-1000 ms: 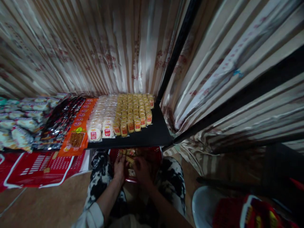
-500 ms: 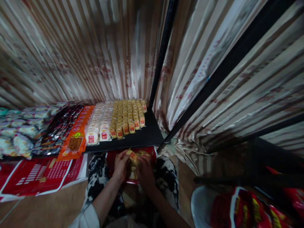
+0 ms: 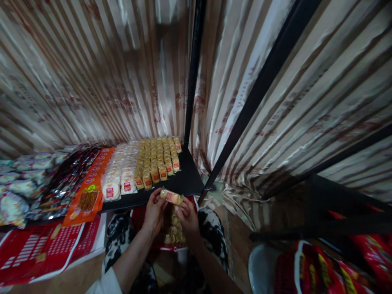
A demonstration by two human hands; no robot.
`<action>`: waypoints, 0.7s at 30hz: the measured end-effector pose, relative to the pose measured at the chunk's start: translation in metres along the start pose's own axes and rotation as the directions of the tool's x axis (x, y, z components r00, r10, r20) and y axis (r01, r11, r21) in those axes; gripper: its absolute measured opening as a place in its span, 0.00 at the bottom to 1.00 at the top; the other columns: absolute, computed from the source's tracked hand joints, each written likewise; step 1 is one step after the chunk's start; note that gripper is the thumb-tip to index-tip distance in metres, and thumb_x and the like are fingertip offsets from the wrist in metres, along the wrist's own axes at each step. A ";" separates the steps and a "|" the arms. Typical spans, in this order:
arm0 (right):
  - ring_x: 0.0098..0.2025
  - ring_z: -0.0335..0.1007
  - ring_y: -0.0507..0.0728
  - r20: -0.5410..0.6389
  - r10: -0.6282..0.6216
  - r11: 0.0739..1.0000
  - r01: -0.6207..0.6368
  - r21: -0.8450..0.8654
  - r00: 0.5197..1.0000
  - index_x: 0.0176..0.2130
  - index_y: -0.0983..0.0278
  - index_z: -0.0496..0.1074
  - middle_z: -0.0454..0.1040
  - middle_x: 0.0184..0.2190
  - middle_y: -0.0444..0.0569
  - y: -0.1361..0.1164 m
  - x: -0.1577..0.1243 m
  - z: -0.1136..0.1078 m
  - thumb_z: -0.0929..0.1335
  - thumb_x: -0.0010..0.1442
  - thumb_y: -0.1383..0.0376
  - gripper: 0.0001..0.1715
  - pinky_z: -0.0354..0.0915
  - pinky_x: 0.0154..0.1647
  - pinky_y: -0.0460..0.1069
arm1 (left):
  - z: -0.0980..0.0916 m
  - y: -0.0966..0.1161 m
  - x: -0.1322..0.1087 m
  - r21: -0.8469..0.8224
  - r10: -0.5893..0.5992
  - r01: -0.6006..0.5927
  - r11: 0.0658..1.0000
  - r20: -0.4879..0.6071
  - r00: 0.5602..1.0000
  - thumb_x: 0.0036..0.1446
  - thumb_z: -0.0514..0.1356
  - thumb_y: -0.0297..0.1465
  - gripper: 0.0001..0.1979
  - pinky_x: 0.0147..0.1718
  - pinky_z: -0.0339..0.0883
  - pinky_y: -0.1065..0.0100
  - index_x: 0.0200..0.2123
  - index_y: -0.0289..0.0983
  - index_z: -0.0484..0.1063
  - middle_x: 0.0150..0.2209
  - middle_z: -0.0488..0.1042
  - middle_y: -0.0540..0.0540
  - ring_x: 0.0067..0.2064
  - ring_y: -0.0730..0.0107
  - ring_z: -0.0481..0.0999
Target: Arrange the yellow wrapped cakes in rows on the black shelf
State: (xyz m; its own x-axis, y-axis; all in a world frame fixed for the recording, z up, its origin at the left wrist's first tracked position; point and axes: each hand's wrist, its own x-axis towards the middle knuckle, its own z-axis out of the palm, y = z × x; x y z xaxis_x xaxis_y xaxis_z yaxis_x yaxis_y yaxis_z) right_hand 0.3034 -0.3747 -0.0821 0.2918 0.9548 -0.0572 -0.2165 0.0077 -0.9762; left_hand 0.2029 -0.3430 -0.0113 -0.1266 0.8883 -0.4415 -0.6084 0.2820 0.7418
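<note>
Between my hands is one yellow wrapped snack, held at its two ends. My left hand pinches its left end, and my right hand grips the right end. Below them, a red bag or box between my knees holds several more yellow wrapped pieces. Just beyond my hands, upright rows of yellow wrapped snacks stand on the black shelf. White round wrapped snacks stand in rows to their left.
Orange packets, dark packets and white packets lie farther left on the shelf. Black posts rise before a striped curtain. Red packages and a pale basin sit at lower right.
The snack in my hands has been lifted out above the red container and turned nearly level. The view has shifted, so the shelf appears lower and farther left.
</note>
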 end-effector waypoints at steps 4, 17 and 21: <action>0.43 0.74 0.58 -0.036 0.016 0.996 -0.013 0.083 0.999 0.51 0.62 0.61 0.75 0.42 0.53 -0.017 0.012 0.006 0.69 0.51 0.57 0.29 0.71 0.45 0.53 | 0.007 -0.011 -0.002 -0.028 -0.011 0.011 1.000 -0.004 1.000 0.41 0.66 0.23 0.19 0.39 0.68 0.72 0.39 0.37 0.68 0.34 0.74 0.50 0.35 0.75 0.75; 0.40 0.74 0.57 -0.218 -0.207 0.978 0.200 -0.053 0.954 0.50 0.64 0.61 0.75 0.41 0.54 -0.052 0.105 0.012 0.69 0.50 0.60 0.29 0.70 0.44 0.54 | 0.071 -0.014 0.036 0.259 -0.006 -0.013 0.966 0.074 0.997 0.42 0.66 0.27 0.13 0.27 0.66 0.74 0.34 0.35 0.70 0.27 0.74 0.49 0.29 0.74 0.73; 0.43 0.72 0.58 -0.169 -0.304 0.947 0.278 -0.161 0.938 0.49 0.63 0.65 0.74 0.43 0.53 -0.063 0.145 0.008 0.67 0.53 0.59 0.24 0.68 0.46 0.54 | 0.094 -0.001 0.064 0.451 0.054 -0.068 0.890 0.042 0.998 0.44 0.61 0.20 0.11 0.27 0.64 0.75 0.33 0.36 0.74 0.25 0.72 0.51 0.27 0.75 0.70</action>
State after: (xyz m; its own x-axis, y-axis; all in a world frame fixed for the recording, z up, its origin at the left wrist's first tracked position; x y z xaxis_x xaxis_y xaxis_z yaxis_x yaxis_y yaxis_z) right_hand 0.3522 -0.2344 -0.0273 0.4966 0.8428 0.2078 0.0256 0.2251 -0.9740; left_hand 0.2693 -0.2520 0.0068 -0.1260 0.9168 -0.3789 -0.1795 0.3545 0.9177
